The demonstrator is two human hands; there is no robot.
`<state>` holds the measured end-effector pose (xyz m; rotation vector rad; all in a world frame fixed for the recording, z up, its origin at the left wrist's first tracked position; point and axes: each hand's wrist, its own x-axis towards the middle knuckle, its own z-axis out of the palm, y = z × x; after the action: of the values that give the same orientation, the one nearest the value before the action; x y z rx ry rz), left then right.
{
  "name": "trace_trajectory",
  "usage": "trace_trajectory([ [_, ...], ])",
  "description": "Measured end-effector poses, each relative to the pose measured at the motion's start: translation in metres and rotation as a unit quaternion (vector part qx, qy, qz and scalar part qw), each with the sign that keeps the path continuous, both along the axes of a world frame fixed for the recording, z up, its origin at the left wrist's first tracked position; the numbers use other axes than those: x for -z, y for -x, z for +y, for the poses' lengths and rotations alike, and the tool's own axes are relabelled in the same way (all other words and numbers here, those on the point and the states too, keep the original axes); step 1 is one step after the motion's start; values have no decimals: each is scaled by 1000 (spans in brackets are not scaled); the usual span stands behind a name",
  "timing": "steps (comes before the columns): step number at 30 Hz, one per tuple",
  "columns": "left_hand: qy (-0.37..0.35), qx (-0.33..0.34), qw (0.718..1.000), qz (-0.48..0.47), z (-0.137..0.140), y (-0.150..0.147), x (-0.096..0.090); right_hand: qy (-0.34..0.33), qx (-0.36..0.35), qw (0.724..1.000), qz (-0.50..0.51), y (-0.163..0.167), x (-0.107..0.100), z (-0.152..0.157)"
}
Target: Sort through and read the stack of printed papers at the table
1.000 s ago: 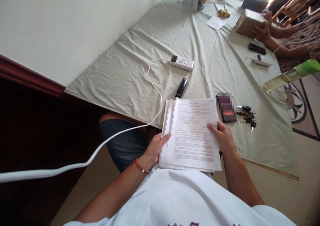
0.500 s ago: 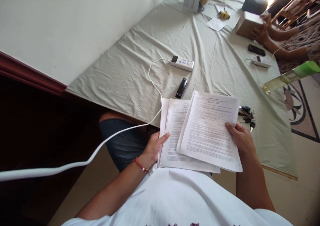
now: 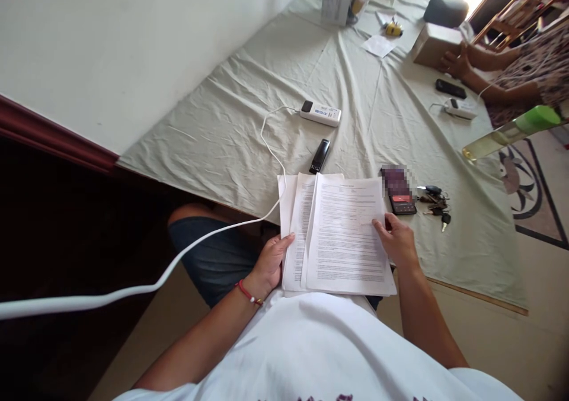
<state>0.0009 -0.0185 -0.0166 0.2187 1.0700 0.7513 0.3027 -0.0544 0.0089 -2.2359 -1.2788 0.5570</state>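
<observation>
A stack of printed paper sheets [image 3: 338, 235] rests over my lap at the near edge of a pale green cloth [image 3: 249, 122]. My left hand [image 3: 272, 260] grips the stack's left edge, thumb on top. My right hand [image 3: 397, 242] holds the top bundle by its right edge, laid almost square on the stack. Beside my right hand lie a phone [image 3: 399, 189] and a bunch of keys [image 3: 435, 202]. A black stapler [image 3: 320, 156] lies just beyond the papers.
A white power bank [image 3: 320, 114] with a white cable [image 3: 186, 253] lies further out. Another person's hands [image 3: 456, 63] hold a cardboard box [image 3: 433, 45] at the far right, near a black phone [image 3: 450, 88]. A green-capped bottle [image 3: 511, 131] sticks in from the right.
My right hand had swung the top bundle out to the right; it is now back over the stack, uncovering the phone again. My left hand kept its grip.
</observation>
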Motion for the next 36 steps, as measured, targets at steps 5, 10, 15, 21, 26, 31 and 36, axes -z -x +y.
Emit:
trace_trajectory([
  [5, -20, 26, 999, 9, -4, -1, 4, -24, -16, 980, 197, 16, 5, 2],
  [10, -21, -8, 1000, 15, -2, 3, 3, -32, 8, 969, 245, 15, 13, -1],
  [15, -77, -10, 996, 39, -3, 5, 2, -33, 39, 977, 205, -4, 14, -6],
  [21, -161, -51, 973, 158, -7, 7, 7, -67, 114, 954, 270, -33, -2, -14],
  [26, -242, -62, 941, 227, -6, 9, 9, -63, 141, 926, 345, -36, -19, -20],
  [31, -206, -18, 958, 198, -9, 7, 3, -30, 113, 903, 413, -16, -12, -13],
  [36, -167, 33, 977, 130, -12, 6, 2, -4, 63, 902, 427, 10, -3, 2],
])
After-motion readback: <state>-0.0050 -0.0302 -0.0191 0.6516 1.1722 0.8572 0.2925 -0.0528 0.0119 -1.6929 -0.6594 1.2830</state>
